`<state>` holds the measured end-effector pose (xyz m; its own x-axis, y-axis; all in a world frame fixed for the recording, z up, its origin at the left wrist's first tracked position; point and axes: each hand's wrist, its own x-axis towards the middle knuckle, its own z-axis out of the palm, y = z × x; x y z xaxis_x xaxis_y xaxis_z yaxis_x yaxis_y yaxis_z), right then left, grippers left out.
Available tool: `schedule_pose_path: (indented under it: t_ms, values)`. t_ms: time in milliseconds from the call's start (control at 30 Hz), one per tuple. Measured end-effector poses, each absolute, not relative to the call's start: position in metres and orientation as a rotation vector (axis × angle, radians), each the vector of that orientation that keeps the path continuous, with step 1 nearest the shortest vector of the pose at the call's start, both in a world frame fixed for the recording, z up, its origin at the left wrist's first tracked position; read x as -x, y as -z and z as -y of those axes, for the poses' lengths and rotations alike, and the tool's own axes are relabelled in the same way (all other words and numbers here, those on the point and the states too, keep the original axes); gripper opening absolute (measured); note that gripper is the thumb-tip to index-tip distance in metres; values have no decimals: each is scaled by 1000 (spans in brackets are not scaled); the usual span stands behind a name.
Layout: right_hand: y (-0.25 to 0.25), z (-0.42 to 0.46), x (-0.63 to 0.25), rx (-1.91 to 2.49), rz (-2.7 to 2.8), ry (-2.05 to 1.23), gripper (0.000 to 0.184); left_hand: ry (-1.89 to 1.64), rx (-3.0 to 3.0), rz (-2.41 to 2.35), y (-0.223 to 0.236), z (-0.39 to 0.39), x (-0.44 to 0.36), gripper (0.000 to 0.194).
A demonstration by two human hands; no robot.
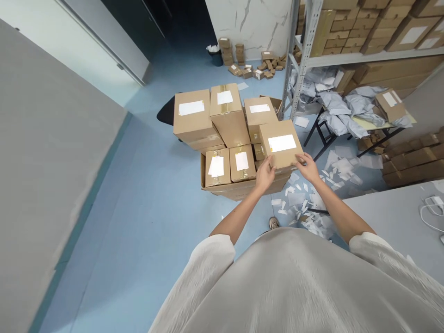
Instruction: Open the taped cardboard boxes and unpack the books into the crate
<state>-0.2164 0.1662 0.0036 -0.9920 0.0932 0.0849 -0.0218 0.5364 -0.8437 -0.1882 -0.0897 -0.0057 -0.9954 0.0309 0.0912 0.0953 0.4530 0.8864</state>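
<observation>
Both of my hands are on one brown cardboard box (280, 159) with a white label on top. My left hand (265, 175) grips its near left corner, and my right hand (308, 167) grips the near right corner. The box sits over the right end of a large open carton (225, 190); whether it rests on the boxes beneath cannot be made out. Inside the carton stand two labelled boxes, a left one (211, 180) and a right one (247, 175). Behind them rise a wide box (190, 122), a tall box (229, 120) and another labelled box (259, 119).
A metal shelf (308, 60) holds stacked cartons at right. Grey mailing bags (342, 113) lie on a small table. Paper scraps (342, 164) litter the floor. Small boxes (267, 69) and a bin (215, 56) stand by the far wall. A grey tabletop (388, 217) is at right.
</observation>
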Motion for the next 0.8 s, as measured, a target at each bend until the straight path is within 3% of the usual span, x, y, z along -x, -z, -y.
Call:
schedule_pose_path:
  t_ms: [333, 800]
  values:
    - [-16, -281, 124, 312, 2563, -1274, 47, 1617, 396, 2756, -10, -26, 152, 67]
    - [4, -459, -160, 1001, 2264, -1084, 46, 1740, 1204, 2860, 20, -264, 6, 69]
